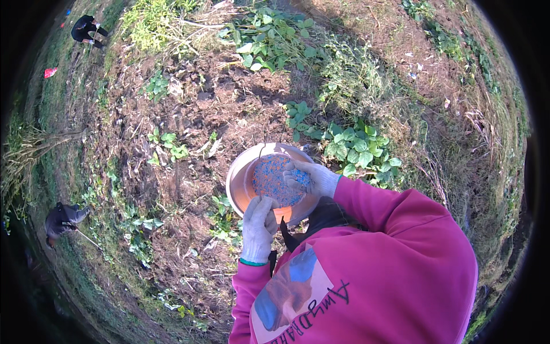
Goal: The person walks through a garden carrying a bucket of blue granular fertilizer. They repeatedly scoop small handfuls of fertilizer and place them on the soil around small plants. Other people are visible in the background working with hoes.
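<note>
A pale plastic bucket (236, 182) hangs in front of my body, tilted towards my view. Mixed blue, orange and greyish granules (270, 178), which look like fertilizer, lie inside it. My left hand (259, 223), in a white knit glove, grips the thin wire handle (263, 149) at the near left of the rim. Over the right part of the opening, my right hand (310, 177), gloved the same way, curls around a handful of the granules. Its fingertips are partly lost among the blue grains.
Low leafy plants (361, 148) grow just beyond the bucket on the right, with a larger clump (270, 36) farther ahead. Dry stalks and clods cover the soil (202, 112). Far left, one person (86, 30) bends over; another (64, 221) has a long stick (89, 239).
</note>
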